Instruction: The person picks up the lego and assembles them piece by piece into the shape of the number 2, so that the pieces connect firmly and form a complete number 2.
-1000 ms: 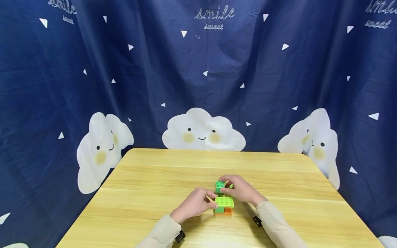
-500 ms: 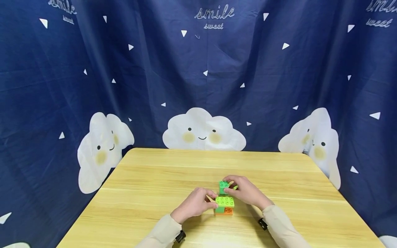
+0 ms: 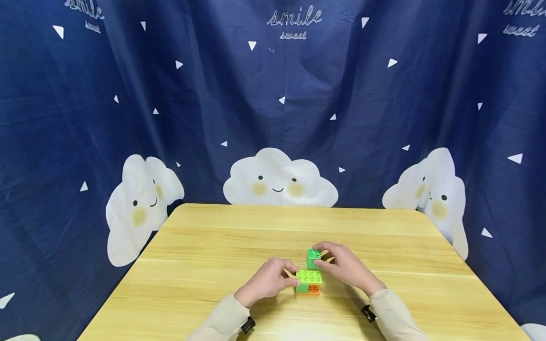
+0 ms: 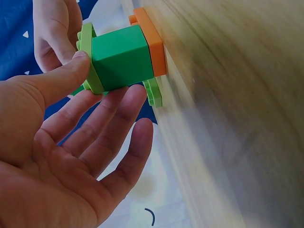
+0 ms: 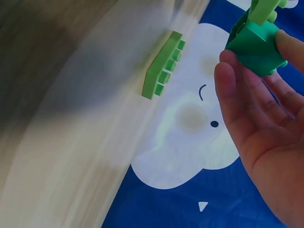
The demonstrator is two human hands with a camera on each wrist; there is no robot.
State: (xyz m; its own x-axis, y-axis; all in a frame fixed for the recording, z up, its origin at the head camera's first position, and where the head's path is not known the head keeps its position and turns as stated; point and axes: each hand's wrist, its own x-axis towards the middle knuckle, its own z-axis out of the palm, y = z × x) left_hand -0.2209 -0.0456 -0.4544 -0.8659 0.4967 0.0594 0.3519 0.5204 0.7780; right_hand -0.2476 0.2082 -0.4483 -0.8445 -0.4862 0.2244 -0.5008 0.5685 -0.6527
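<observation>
A small stack stands at the table's near middle: a lime plate [image 3: 309, 276] on top, a green block [image 4: 122, 58] in between, an orange plate [image 3: 313, 290] at the bottom. My left hand [image 3: 269, 280] pinches the lime top plate between thumb and fingers from the left. Just beyond the stack, my right hand [image 3: 343, 266] grips a green two-by-two brick [image 3: 314, 258], studs up, raised off the table in the right wrist view [image 5: 256, 47]. A second lime plate [image 5: 163, 65] lies studs up on the table, mostly hidden behind the right fingers in the head view.
The pieces stand on a light wooden table [image 3: 213, 241]. A dark blue curtain [image 3: 273, 118] with white clouds hangs behind its far edge and along both sides. Each wrist wears a black device [image 3: 368, 313].
My right hand has shifted to the right with the green brick, from left of the stack's top plate to over its right part. The left hand and the stack stay put.
</observation>
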